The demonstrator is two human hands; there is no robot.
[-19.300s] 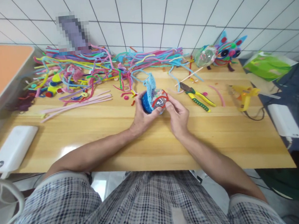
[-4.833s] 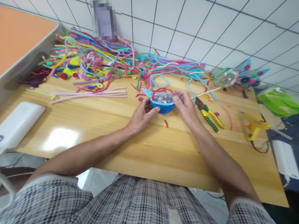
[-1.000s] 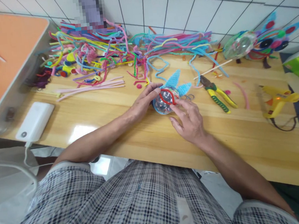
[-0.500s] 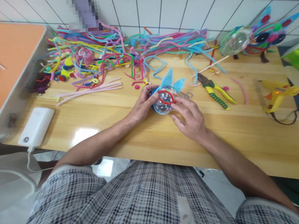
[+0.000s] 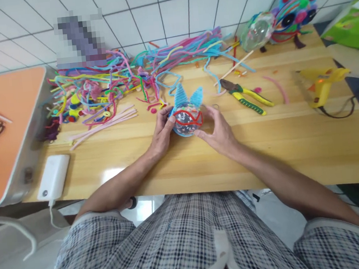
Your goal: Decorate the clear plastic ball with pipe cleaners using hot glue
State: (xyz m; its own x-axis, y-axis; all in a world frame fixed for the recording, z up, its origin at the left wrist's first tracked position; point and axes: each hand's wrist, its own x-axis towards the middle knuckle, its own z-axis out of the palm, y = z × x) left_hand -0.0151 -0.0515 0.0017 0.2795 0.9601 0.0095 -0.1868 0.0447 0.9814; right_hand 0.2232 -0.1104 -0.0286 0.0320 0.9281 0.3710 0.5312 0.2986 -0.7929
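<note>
A clear, rounded plastic bottle craft sits between my hands, its front facing me. Two blue pipe-cleaner ears stand up from its top. Across the front lies a bent red pipe cleaner, curved on the left and crossing into a tail shape on the right. My left hand grips the craft's left side, thumb in front and fingers behind. My right hand holds the right side, with its thumb at the lower edge and its fingers partly hidden behind.
Several pipe cleaners lie heaped along the wall. Right of the hands are pliers, a wooden stick and a yellow glue gun. A similar decorated bottle animal stands at the back right. A white power bank lies at left.
My right hand has moved from the red pipe cleaner's right end to around the craft's right side. The craft is turned more squarely toward me. The head view has shifted.
</note>
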